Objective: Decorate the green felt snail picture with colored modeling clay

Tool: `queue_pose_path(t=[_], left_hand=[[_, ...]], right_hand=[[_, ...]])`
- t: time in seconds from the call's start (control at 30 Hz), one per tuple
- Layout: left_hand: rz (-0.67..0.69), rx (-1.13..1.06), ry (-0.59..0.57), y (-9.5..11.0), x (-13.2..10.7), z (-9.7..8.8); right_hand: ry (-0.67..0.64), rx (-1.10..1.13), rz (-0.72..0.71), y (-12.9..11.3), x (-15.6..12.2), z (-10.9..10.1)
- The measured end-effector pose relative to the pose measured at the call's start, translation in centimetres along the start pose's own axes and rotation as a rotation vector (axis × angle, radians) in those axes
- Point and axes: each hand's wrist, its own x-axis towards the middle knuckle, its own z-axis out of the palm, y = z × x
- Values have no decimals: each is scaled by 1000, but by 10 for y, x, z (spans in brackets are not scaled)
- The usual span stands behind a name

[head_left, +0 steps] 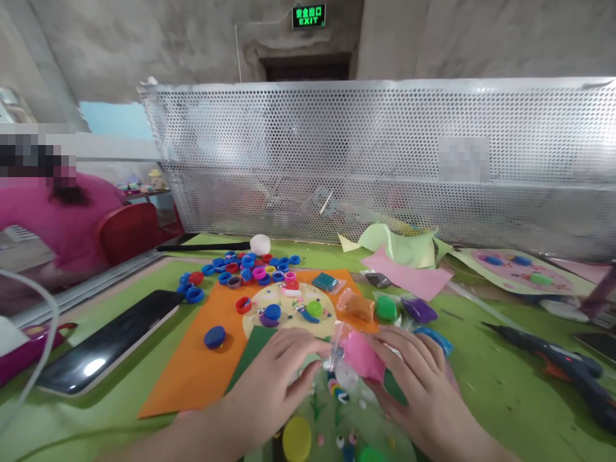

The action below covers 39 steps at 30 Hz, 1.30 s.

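Note:
Both my hands meet over a small clear plastic bag of pink clay point(360, 355) just above a craft sheet point(332, 410) with small clay figures. My left hand point(274, 385) pinches the bag's left edge with thumb and fingers. My right hand point(416, 378) grips the pink lump from the right, fingers curled on it. Beyond them lies an orange sheet point(202, 366) with a pale round disc point(289, 311) bearing clay shapes and caps. Several blue, red and pink bottle caps point(245, 269) are scattered behind it.
Bags of orange, green, purple and teal clay point(385, 308) lie right of the disc. A black glue gun point(563, 366) lies at the right, a dark tablet point(106, 346) at the left. A perforated metal screen point(385, 160) closes off the back. A person in pink point(62, 218) sits at the left.

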Motion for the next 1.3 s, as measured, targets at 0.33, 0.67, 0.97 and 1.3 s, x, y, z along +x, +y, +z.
queue_pose_path(t=[0.33,0.67,0.97,1.3], left_hand=[[-57,-130,88,4,-1,3],[-317,-271,-4,7,-5,3],[-431,-464,-38,11,-1,3],[-625,-676,-117,19,4,1]], right_hand=[[84,51,-113,-7,10,-14],[104,37,-131,-9,6,-15],[82,49,-193,-7,6,-17],[56,94,-260,-10,6,-18]])
